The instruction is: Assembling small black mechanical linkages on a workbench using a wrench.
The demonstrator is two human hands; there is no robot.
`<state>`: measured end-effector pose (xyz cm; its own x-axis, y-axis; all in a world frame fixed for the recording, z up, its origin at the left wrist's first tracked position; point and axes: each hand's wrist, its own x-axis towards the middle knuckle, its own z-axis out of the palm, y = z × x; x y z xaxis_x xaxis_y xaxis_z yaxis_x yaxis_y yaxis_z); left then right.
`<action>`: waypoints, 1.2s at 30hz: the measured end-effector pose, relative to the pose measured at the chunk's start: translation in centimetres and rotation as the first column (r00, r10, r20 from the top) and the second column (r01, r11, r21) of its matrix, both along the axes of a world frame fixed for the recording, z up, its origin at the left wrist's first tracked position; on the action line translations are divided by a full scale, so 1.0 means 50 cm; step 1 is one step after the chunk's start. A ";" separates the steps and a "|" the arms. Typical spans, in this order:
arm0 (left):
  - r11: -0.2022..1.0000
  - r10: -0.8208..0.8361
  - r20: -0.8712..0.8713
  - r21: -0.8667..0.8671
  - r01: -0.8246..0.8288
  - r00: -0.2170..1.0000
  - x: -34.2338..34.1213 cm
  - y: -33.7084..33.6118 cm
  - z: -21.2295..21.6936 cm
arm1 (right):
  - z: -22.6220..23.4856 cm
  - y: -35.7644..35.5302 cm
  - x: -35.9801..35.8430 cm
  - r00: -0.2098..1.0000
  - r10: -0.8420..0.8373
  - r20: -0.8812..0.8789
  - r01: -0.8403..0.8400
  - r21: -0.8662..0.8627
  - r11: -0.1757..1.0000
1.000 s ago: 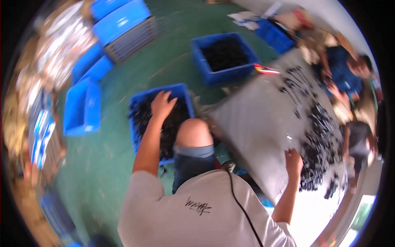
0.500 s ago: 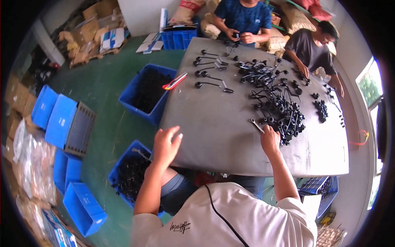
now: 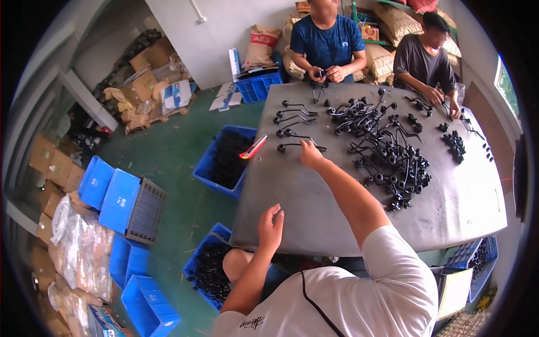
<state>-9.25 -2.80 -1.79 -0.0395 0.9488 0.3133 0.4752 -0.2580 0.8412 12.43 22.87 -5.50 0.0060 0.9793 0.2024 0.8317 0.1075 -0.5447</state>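
Observation:
My right hand [image 3: 310, 154] reaches across the grey table to the nearest of several black bent rods with round ends [image 3: 292, 146], laid in a row at the far left. Its fingers are closed and cover part of that rod; what they hold is hidden. My left hand [image 3: 271, 227] is above the table's near left edge, fingers apart and nothing in it. To the right of my right arm lies a tangled heap of similar black rods [image 3: 387, 157]. A red-and-white cutter-like tool [image 3: 254, 147] lies at the table's left edge.
Blue bins of black parts [image 3: 224, 177] [image 3: 210, 264] stand left of the table [image 3: 314, 208]. Two people [image 3: 328, 42] [image 3: 426, 56] handle parts at the far side. Small black pieces [image 3: 453, 145] lie at the right. Blue crates [image 3: 149, 306] and cartons fill the floor's left.
My right hand has left the near side of the heap, where it was by a silvery wrench-like tool, and moved far left to the row. My head view has shifted.

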 end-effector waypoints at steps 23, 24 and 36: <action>0.887 -0.374 -0.382 0.118 0.445 0.845 0.130 -0.010 0.026 | 0.165 -0.598 0.376 0.753 -0.658 0.002 0.601 0.405 0.689; 0.884 -0.396 -0.391 0.083 0.460 0.831 0.128 -0.003 0.029 | 0.154 -0.620 0.389 0.777 -0.630 -0.013 0.599 0.321 0.733; 0.929 -0.122 -0.525 0.239 0.284 0.842 0.087 0.087 0.055 | 0.082 -0.707 0.385 0.833 -0.536 0.140 0.505 0.206 0.838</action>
